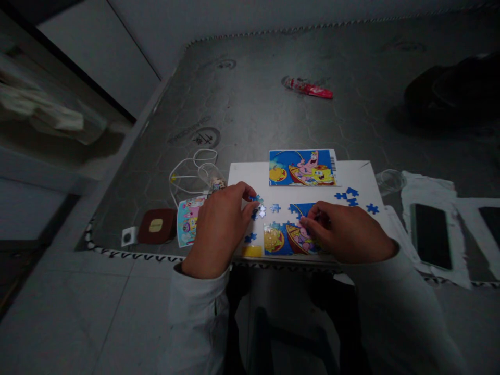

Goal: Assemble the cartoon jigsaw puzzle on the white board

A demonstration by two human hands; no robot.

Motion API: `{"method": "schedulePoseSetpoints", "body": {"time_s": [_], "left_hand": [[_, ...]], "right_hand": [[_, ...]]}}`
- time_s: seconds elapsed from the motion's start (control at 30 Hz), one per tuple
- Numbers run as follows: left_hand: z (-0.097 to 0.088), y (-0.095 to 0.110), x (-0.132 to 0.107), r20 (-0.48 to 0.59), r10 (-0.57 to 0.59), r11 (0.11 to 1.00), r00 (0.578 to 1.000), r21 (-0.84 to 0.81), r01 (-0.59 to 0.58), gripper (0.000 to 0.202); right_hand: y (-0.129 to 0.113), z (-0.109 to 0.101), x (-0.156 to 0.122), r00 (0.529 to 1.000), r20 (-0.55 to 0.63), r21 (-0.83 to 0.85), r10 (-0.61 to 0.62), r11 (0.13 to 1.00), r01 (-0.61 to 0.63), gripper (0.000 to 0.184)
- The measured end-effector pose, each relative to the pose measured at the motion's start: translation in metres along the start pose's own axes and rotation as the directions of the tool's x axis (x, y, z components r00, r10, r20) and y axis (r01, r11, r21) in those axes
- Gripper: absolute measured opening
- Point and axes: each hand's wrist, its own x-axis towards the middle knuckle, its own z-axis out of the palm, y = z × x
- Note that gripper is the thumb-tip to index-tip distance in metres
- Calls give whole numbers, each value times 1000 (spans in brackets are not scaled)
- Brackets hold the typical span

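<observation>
A partly joined jigsaw puzzle [294, 238] lies along the near edge of a white board [250, 174]. My right hand [347, 232] is over its right side, thumb and finger pinched on a puzzle piece at the upper edge; the fingers hide most of that piece. At the left of the board my left hand [224, 224] has its thumb and fingers curled round small blue puzzle pieces [258, 199]. One loose blue piece [275, 208] lies between the hands. Several more loose pieces [352, 201] are at the right. The picture card [302, 167] lies at the back of the board.
Left of the board are a cartoon card [186, 221], a white cable [172, 179], a clear container [213, 177] and a brown box [157, 226]. A clear cup [390, 181] and a phone [430, 235] are right. A red wrapper [308, 88] lies farther back.
</observation>
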Motion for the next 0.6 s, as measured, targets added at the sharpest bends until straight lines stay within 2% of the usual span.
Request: {"method": "schedulePoseSetpoints", "body": {"time_s": [0.6], "left_hand": [[0, -1, 0, 27, 18, 999, 999, 36, -19, 20]], "right_hand": [[2, 4, -1, 997, -57, 13, -43, 999, 44, 24]]}}
